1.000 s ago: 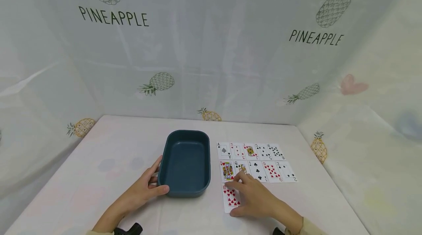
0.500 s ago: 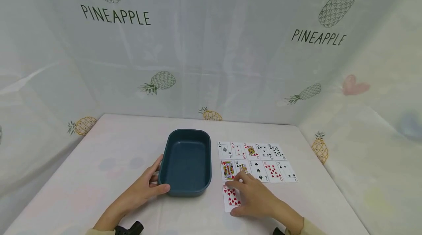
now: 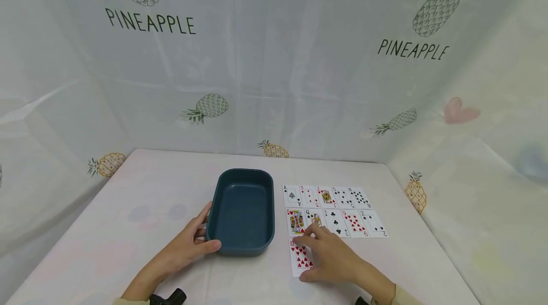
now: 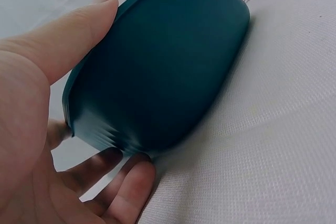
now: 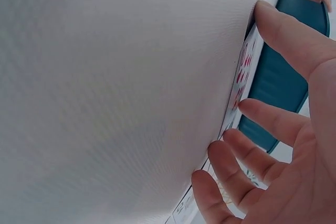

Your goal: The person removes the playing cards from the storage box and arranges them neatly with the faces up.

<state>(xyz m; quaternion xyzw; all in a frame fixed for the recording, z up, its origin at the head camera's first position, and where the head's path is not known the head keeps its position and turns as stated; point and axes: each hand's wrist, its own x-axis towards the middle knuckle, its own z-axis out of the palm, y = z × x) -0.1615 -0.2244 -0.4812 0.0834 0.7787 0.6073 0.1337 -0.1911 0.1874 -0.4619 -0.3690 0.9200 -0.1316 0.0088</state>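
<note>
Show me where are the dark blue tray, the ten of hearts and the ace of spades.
dark blue tray (image 3: pixel 242 210): head view, on its inner floor.
ten of hearts (image 3: pixel 299 253): head view, on the uncovered left part of its face.
ace of spades (image 3: pixel 291 195): head view, on the middle spade.

The right hand (image 3: pixel 331 258) covers much of the ten of hearts (image 3: pixel 299 256) and part of the queen (image 3: pixel 312 218). In the left wrist view the tray (image 4: pixel 163 72) hides most of the cards; only a corner shows at the top edge. Both forearms are cut off at the head view's bottom edge
</note>
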